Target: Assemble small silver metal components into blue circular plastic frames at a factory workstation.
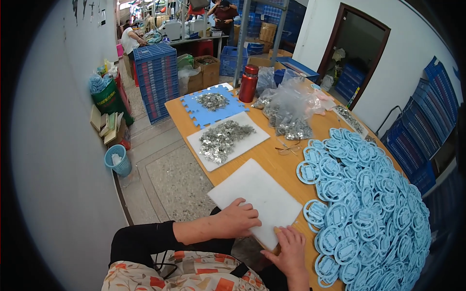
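Observation:
My left hand [238, 219] lies flat on the near left edge of a blank white foam sheet [252, 194] on the wooden table [276, 162]. My right hand [290, 250] rests on the sheet's near right corner, fingers on its edge. Neither hand grips anything. A big heap of light blue round plastic parts [369, 208] lies just right of the sheet, the closest ones a short way from my right hand.
Farther along lie a second white sheet [213, 155] with small metal pieces, a blue foam mat [204, 115] with more, clear bags of pieces [286, 111], a red bottle [248, 83] and glasses [289, 148]. Blue crates [155, 80], a small basket [118, 161]. People work in the distance.

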Demonstrator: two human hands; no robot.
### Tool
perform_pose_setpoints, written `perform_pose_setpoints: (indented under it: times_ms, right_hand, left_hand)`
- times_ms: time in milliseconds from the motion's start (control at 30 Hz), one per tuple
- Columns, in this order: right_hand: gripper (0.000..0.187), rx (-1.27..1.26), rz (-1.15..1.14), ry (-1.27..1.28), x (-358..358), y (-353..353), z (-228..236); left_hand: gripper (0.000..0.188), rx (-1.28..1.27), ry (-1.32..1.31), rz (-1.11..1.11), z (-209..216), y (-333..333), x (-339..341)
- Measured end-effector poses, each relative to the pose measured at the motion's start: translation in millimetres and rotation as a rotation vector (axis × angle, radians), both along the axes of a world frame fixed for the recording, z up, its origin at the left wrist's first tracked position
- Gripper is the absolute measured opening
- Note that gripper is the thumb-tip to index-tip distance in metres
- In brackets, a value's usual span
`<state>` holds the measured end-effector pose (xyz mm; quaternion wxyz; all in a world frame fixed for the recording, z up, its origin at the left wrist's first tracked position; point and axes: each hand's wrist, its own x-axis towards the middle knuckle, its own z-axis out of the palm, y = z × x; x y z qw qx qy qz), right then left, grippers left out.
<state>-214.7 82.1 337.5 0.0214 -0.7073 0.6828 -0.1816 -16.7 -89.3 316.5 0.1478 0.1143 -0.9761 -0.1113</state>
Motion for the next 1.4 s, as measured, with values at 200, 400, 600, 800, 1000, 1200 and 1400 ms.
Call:
perform_pose_setpoints:
  times_ms: [200,400,600,800,1000,1200,1400]
  right_hand:
    - [0.050,-0.153,-0.064,-0.043,-12,-4,-8]
    - [0.045,-0.406,-0.198,-0.170,-25,-12,11]
    - [0.029,-0.492,-0.242,-0.195,-21,-10,30]
    - [0.039,-0.565,-0.135,0.052,14,-27,37]
    - [0.049,-0.485,-0.073,0.028,44,-67,48]
    - [0.043,-0.308,0.002,-0.093,50,-68,41]
    - [0.037,-0.254,-0.086,-0.130,42,-57,16]
  left_hand:
    - [0.029,-0.067,0.154,-0.013,45,-2,-19]
    - [0.027,-0.121,0.587,0.026,77,18,-13]
    - [0.038,0.589,0.207,0.037,59,7,-3]
    - [0.048,1.676,0.411,0.104,79,-5,-5]
    - [0.045,1.542,0.799,0.344,88,-62,21]
    - [0.037,1.071,1.216,0.657,100,-245,98]
    - [0.028,1.176,1.237,0.891,61,-399,153]
